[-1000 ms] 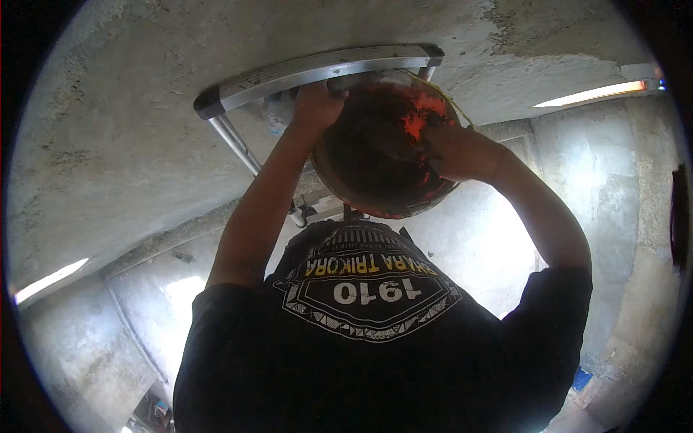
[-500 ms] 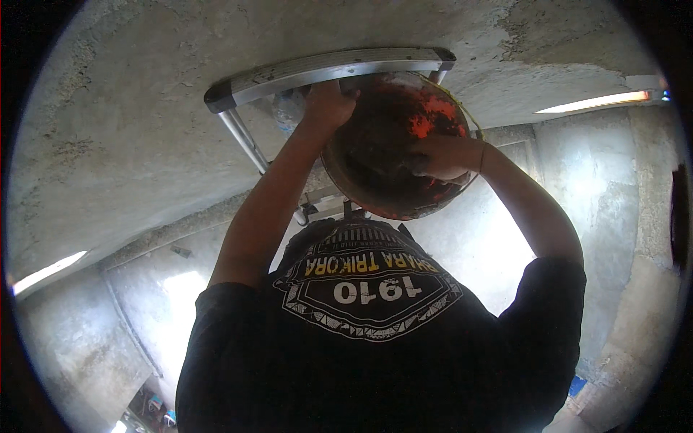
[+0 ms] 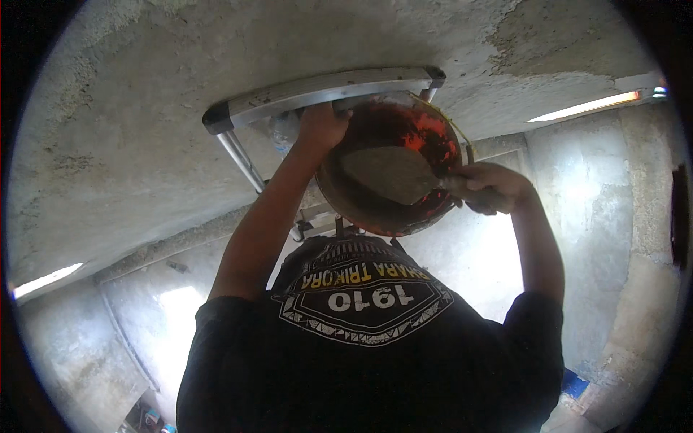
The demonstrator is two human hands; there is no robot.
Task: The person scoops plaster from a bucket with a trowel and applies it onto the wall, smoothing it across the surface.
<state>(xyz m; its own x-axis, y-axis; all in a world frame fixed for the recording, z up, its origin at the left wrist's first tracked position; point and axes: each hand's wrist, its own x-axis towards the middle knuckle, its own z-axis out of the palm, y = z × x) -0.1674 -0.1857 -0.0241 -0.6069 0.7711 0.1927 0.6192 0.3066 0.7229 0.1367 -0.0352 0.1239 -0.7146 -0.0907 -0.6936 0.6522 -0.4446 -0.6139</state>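
Note:
A round bucket (image 3: 368,123), dark inside with red patches, rests within the frame of an aluminum ladder (image 3: 325,86). My left hand (image 3: 323,128) is closed on the bucket's upper left rim, just below the ladder's top bar; part of a clear plastic object (image 3: 281,133) shows behind it. My right hand (image 3: 484,184) grips a trowel at the bucket's right side. Its broad grey blade (image 3: 386,173) lies across the bucket's interior. A thin yellow handle runs along the rim's upper right.
Rough grey concrete (image 3: 144,130) surrounds the ladder, with pale wall panels (image 3: 592,187) to the right and bright light strips (image 3: 577,107) at both sides. A blue object (image 3: 574,382) lies at lower right, small items (image 3: 151,417) at lower left.
My right hand has drawn back rightward out of the bucket, and the trowel blade now shows inside it. The ladder and bucket sit slightly lower in the picture.

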